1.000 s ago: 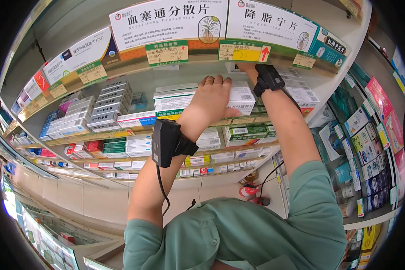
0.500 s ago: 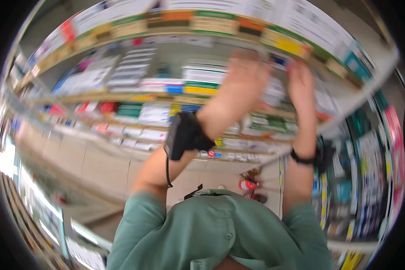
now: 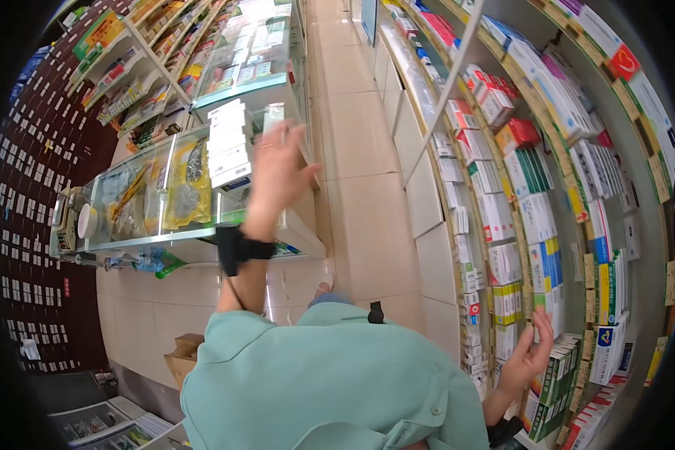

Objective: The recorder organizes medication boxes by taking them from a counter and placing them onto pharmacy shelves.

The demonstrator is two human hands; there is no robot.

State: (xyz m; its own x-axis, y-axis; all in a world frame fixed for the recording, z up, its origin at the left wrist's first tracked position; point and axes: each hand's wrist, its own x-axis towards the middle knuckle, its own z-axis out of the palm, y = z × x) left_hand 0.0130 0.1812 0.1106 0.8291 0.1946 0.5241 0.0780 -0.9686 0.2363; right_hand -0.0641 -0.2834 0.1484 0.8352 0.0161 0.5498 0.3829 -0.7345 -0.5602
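Note:
My left hand (image 3: pixel 276 174) is raised in front of me, seen from the back, fingers stretched up and thumb spread to the right; a black band sits on its wrist. Just left of it and behind its fingertips is a stack of white boxes (image 3: pixel 229 146) over a glass counter (image 3: pixel 165 236); I cannot tell whether the hand touches the stack. My right hand (image 3: pixel 529 360) is low on the right with fingers apart and nothing in it, close to green-and-white boxes (image 3: pixel 559 379) on the curved wall shelf (image 3: pixel 457 247).
The wall shelf on the right is packed with small boxes in white, red, blue, green and yellow. Yellow packets lie inside the glass counter, and another glass counter (image 3: pixel 247 67) stands behind it. A tiled aisle (image 3: pixel 360 187) runs between counter and shelf. A cardboard box (image 3: pixel 184 356) is on the floor.
I have turned away from the upper shelf where both hands reached among white boxes. The view now looks down the aisle; my right hand has dropped low and my left is raised by the counter.

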